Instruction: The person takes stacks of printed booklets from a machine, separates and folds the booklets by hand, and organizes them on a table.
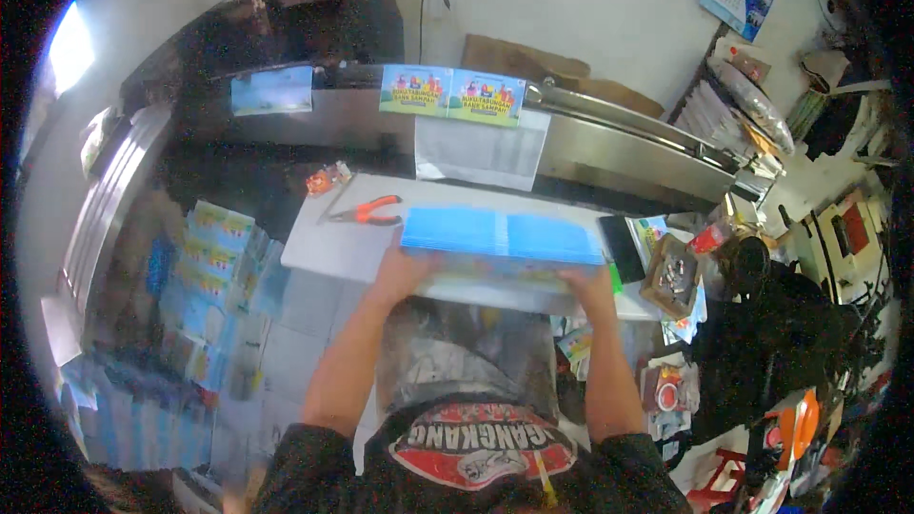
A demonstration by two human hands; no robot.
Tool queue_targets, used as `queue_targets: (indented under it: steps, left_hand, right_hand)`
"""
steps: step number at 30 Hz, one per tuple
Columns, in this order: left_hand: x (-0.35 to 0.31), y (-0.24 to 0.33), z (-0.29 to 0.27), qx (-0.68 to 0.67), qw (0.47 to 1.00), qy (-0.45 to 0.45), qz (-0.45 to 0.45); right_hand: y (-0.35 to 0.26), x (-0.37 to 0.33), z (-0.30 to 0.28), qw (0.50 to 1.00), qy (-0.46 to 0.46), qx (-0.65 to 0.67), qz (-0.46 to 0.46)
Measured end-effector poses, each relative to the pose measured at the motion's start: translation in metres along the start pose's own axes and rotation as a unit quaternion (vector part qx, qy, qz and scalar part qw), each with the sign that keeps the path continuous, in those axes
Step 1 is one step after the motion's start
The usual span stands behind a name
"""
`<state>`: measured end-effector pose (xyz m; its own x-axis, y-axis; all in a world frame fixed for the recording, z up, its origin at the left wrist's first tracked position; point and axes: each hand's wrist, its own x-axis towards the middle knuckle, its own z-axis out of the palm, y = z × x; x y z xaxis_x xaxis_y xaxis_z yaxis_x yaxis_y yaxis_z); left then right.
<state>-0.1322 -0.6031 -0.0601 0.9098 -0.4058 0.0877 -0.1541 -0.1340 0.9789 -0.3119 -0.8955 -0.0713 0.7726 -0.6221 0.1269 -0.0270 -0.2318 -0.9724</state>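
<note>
Left hand [404,271] and right hand [588,282], one at each near corner of a blue paper stack [457,230]; blurred, so whether fingers pinch or merely press cannot be told. Likely fault: sheets slipping out of square, from uneven pressure between hands. Stack at the white tabletop [314,238], long axis left-right, right end toward a brown tray [666,305], orange-handled pliers [373,207] beyond its left.

Over the tabletop [319,240] I see, from afar, a paper stack [500,233] between the left hand [405,271] and right hand [586,284], pliers [379,209] to its left, a tray [661,300] farther right. Behind, three booklets [414,90] line a beam [619,154]; paper piles [217,252] sit left of the tabletop.
</note>
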Motion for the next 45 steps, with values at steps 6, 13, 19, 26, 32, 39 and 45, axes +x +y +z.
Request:
queue_targets:
  steps: [6,13,19,26,32,39,45]
  left_hand:
    - [0.002,0.043,0.008,0.139,0.984,-0.081,-0.073]
    - [0.016,0.017,0.013,0.181,0.979,-0.038,-0.081]
    - [0.031,-0.006,-0.004,0.273,0.955,-0.055,0.105]
    - [0.033,-0.015,0.001,0.144,0.988,-0.056,0.021]
    - [0.032,-0.014,0.005,0.134,0.990,-0.037,0.008]
    - [0.030,-0.015,0.005,0.161,0.986,-0.019,0.031]
    - [0.033,-0.023,0.003,0.174,0.982,-0.029,0.064]
  right_hand:
    - [-0.047,0.005,-0.031,0.975,-0.030,-0.186,0.115]
    - [-0.029,0.004,-0.025,0.973,-0.023,-0.167,0.159]
    - [-0.012,0.016,-0.011,0.985,0.011,-0.170,-0.029]
    - [-0.046,0.010,-0.021,0.970,0.008,-0.210,-0.125]
    - [-0.087,-0.022,0.039,0.847,-0.110,-0.457,-0.248]
    - [-0.082,-0.036,0.061,0.813,-0.122,-0.497,-0.277]
    - [-0.074,-0.046,0.066,0.805,-0.094,-0.515,-0.278]
